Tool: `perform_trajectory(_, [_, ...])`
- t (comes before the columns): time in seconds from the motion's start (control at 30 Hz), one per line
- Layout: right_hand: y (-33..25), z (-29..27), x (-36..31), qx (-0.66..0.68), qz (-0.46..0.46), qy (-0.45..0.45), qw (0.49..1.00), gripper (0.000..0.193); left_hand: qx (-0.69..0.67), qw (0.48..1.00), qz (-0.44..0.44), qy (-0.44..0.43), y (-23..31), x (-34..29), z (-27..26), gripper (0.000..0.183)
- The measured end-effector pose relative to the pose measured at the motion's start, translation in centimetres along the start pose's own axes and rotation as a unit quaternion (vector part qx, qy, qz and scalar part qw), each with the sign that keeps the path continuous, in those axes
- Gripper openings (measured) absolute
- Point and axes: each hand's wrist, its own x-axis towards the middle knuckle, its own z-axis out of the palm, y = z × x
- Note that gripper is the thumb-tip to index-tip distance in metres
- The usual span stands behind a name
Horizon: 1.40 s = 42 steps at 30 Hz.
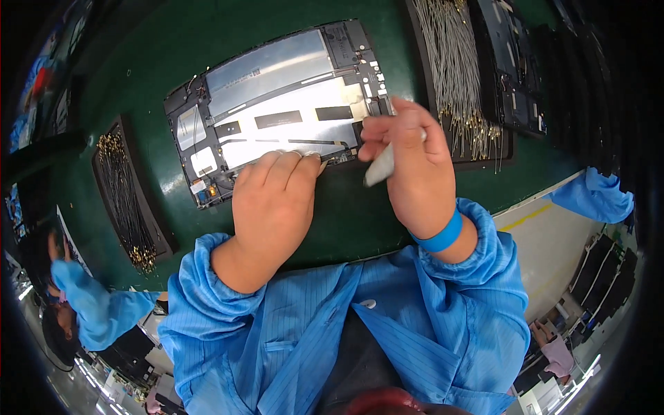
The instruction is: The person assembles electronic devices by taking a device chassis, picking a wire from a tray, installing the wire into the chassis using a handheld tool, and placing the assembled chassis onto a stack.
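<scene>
An opened tablet (277, 104) lies slightly turned on the bench, showing silver battery plates, dark strips and small circuit boards. My left hand (273, 200) rests on its near edge, fingers bent together over the rim; the fingertips' exact contact is partly hidden. Beside the tablet's right end, my right hand (418, 162) is closed around a pale, whitish tool with a tapered dark tip (380, 168). That tip points down and left, above the bench and apart from the tablet. A blue band (441, 237) circles my right wrist.
A dark tray (158, 232) of black cables with gold ends stands at left. Grey cables (449, 62) fill another tray at right, beside more dark tablet housings (515, 69). The green bench (332, 238) ends near my body. Co-workers in blue sleeves (104, 304) appear at both sides.
</scene>
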Motion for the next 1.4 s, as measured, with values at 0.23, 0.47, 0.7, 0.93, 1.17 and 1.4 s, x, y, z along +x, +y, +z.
perform_trajectory(0.23, [3.1,-0.3,1.0,-0.090,-0.300,0.015,0.950,0.029,0.006,1.000,-0.003,0.000,0.1,0.3,-0.2,0.017])
perform_trajectory(0.47, [4.0,-0.3,1.4,-0.135,-0.376,-0.017,0.916,0.023,0.010,0.999,-0.005,-0.030,0.3,0.4,-0.4,0.021])
perform_trajectory(0.7, [3.6,-0.5,1.3,-0.140,-0.352,-0.019,0.925,0.021,0.005,1.000,-0.005,-0.028,0.2,0.4,-0.4,0.019])
perform_trajectory(0.93, [2.9,-0.7,1.4,-0.233,-0.393,-0.076,0.886,0.023,-0.001,1.000,-0.011,-0.022,0.2,0.5,-0.4,0.018])
perform_trajectory(1.17, [3.4,-0.8,1.5,-0.124,-0.335,0.009,0.934,0.022,0.002,1.000,-0.007,-0.005,0.2,0.4,-0.2,0.018])
perform_trajectory(1.4, [3.9,-0.8,1.8,-0.142,-0.386,-0.031,0.911,0.020,0.006,0.999,-0.007,-0.033,0.2,0.5,-0.4,0.018])
